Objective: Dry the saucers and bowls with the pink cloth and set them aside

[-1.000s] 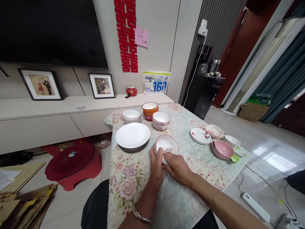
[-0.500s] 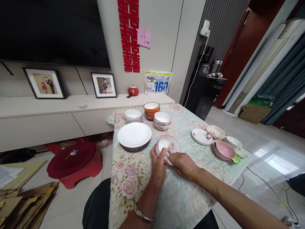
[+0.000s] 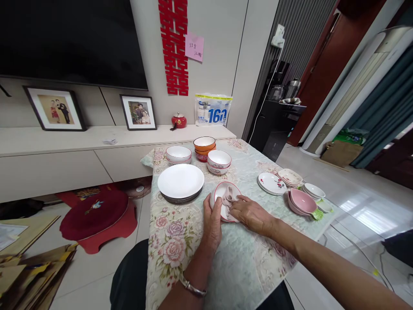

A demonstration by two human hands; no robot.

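Tilted towards me near the table's middle is a white bowl [image 3: 221, 189] with a red rim. My left hand [image 3: 213, 219] grips its left side, thumb over the rim. A crumpled greyish-pink cloth [image 3: 228, 197] lies inside the bowl, and my right hand [image 3: 250, 213] presses it against the right inner wall with curled fingers. Just left of the bowl stands a stack of large white plates [image 3: 180, 181]. Behind it sit two stacked white bowls [image 3: 219, 159] with a red pattern.
Further back are orange and red bowls [image 3: 204, 144] and more white bowls [image 3: 178, 154]. Small plates [image 3: 272, 183], square dishes [image 3: 290, 176], pink leaf-handled bowls [image 3: 303, 201] and small white bowls [image 3: 314, 191] stand at the right edge. A red stool [image 3: 97, 215] is left of the table.
My right hand has shifted slightly up and right along the bowl, and more of the cloth shows inside it. My left hand keeps its grip on the bowl.
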